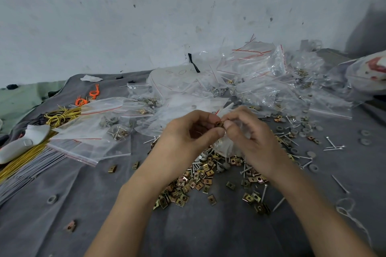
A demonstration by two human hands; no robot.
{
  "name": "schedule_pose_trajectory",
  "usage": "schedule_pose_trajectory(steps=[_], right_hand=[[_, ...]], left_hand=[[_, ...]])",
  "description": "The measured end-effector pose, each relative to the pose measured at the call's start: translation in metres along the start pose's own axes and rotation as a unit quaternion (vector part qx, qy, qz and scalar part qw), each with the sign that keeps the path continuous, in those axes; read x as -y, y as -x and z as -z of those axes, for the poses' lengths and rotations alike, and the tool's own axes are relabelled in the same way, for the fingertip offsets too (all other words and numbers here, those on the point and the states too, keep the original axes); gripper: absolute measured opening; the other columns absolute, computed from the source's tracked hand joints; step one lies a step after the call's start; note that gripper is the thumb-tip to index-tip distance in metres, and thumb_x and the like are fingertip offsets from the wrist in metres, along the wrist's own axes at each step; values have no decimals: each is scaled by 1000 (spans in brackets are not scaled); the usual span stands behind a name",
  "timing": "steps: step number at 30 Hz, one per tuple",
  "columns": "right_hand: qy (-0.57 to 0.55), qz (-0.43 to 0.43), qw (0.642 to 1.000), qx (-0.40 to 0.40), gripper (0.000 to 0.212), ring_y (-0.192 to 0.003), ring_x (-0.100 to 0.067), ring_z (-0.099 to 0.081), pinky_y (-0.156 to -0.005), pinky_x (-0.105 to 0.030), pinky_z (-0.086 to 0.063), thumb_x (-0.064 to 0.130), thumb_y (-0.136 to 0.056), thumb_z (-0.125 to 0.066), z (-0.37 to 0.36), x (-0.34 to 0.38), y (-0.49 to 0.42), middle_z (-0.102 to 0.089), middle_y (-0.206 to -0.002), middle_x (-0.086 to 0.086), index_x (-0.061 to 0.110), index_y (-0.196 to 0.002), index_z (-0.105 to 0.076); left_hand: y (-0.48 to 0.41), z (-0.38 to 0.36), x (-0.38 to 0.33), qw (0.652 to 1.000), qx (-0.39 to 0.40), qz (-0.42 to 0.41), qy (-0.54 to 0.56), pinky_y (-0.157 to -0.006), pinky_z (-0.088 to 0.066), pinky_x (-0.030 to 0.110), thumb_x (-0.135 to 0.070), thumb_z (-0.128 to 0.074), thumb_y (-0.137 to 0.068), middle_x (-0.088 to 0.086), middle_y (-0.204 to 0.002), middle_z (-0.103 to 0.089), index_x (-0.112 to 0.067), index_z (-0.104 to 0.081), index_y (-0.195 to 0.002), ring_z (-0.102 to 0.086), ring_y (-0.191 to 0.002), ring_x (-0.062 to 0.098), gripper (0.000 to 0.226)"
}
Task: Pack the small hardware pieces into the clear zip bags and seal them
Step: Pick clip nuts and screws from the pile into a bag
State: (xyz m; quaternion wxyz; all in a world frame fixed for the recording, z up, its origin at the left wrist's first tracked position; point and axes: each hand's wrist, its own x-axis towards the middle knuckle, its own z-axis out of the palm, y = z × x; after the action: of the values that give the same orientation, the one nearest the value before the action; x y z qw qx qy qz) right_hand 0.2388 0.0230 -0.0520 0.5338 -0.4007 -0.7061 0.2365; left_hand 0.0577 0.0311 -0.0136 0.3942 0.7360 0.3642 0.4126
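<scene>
My left hand (188, 131) pinches a small brass clip nut (219, 124) between thumb and fingers. Right beside it, my right hand (250, 133) grips a small clear zip bag (226, 146) that hangs below my fingers, its mouth held up at the nut. Under both hands lies a heap of brass clip nuts (200, 181) mixed with silver nails and grey washers on the grey cloth (83, 204). Whether the held bag holds pieces inside is hard to tell.
Filled and unfilled clear zip bags (250, 73) with red seal lines pile up behind my hands, more bags (89, 127) lie at the left. Loose nails (332, 146) and washers scatter to the right. Yellow wire (60, 116), orange ties (87, 98) and a white bottle (23, 142) sit far left.
</scene>
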Motion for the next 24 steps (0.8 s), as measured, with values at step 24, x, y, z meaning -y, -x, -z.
schedule_pose_trajectory(steps=[24], right_hand=[[-197,-196,953,117,26,-112,-9,-64,-100,-41,-47,48,-98,-42,8,-2,2,-70,-104,12,42,-103,-67]], left_hand=[[-4,-8,2,994,-20,-58,-91,-68,-45,9,-13,-68,-91,-16,-86,-71,-31,-66,-87,-64,-78,1,19]])
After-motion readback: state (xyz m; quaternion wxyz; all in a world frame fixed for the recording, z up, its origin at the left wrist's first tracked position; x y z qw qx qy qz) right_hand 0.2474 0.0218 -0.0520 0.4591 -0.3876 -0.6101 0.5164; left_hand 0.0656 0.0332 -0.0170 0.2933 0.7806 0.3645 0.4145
